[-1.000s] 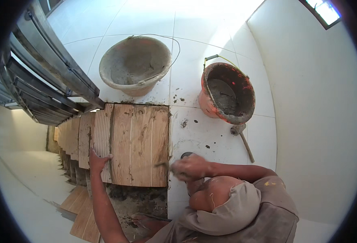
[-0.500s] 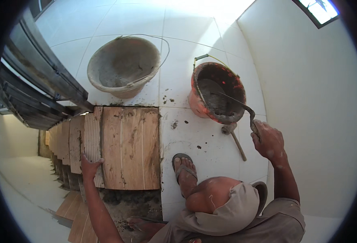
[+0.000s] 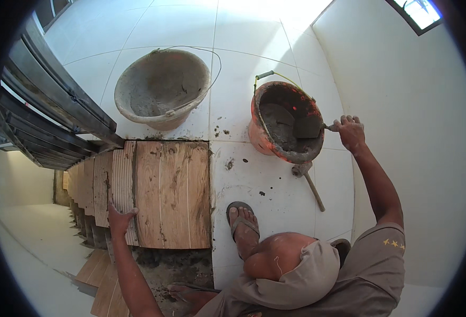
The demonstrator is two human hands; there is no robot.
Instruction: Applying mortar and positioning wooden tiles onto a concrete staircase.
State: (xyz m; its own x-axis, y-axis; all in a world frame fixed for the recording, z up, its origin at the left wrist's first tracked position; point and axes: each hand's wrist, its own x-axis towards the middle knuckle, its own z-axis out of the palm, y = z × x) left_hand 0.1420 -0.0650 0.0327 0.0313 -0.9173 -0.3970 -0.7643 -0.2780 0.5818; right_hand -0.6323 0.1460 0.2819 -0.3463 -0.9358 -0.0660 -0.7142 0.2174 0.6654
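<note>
We find the trowel [image 3: 308, 128] in the orange-red bucket [image 3: 262, 138], its blade against the grey mortar [image 3: 278, 122] on the right side and its neck crossing the rim. Our right hand [image 3: 352, 132] has thumb and fingers closed around the trowel's handle, just outside that rim.

Our left hand [image 3: 120, 218] lies at the left edge of the ridged stair-nosing tile [image 3: 123, 177]. The thumb is spread away from the index finger and lies over the ridges; the other fingers are partly hidden (we cannot tell whether they grip the edge). Right of this tile, the wood-look tiles [image 3: 177, 208] form the top tread, smeared with mortar.

Just below the bucket, on the white floor tiles [image 3: 286, 211], we note a mallet [image 3: 312, 187], its head near the bucket's base. The pale, mortar-coated basin [image 3: 161, 122] stands left of the bucket, well apart, its wire handle lying over one side. A foot in a flip-flop [image 3: 242, 224] rests beside the tread; metal railing [image 3: 66, 98] runs along the stairs at upper left
</note>
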